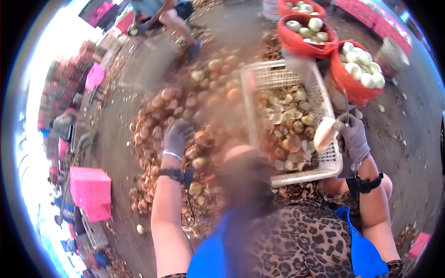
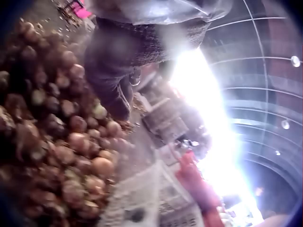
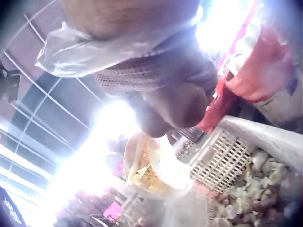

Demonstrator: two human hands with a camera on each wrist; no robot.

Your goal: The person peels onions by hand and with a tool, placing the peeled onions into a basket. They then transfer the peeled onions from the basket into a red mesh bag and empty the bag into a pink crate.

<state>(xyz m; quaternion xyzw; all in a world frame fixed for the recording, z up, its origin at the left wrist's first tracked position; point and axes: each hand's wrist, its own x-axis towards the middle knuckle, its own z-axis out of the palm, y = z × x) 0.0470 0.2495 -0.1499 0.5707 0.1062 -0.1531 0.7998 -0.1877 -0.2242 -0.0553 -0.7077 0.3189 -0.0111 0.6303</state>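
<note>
My left hand [image 1: 178, 136], in a grey knit glove, hangs over a heap of unpeeled onions [image 1: 160, 104] with its fingers loosely bent and nothing in them. The left wrist view shows the gloved fingers [image 2: 111, 80] beside that heap. At the right rim of a white plastic crate [image 1: 331, 157], my gloved right hand [image 1: 356, 139] pinches a pale white and yellow piece [image 1: 323, 134]. From the right wrist, this piece [image 3: 151, 165] looks rounded and glossy below the fingertips; cannot tell its exact kind. Onion skins and trimmings [image 1: 289, 125] lie in the crate.
Beyond the crate stand red bags [image 1: 357, 92] filled with peeled white onions [image 1: 364, 67]. A grey bucket [image 1: 391, 58] is at the back right, pink crates [image 1: 90, 187] at the left. Another person [image 1: 169, 18] crouches at the far side. Loose skins [image 1: 204, 220] cover the ground.
</note>
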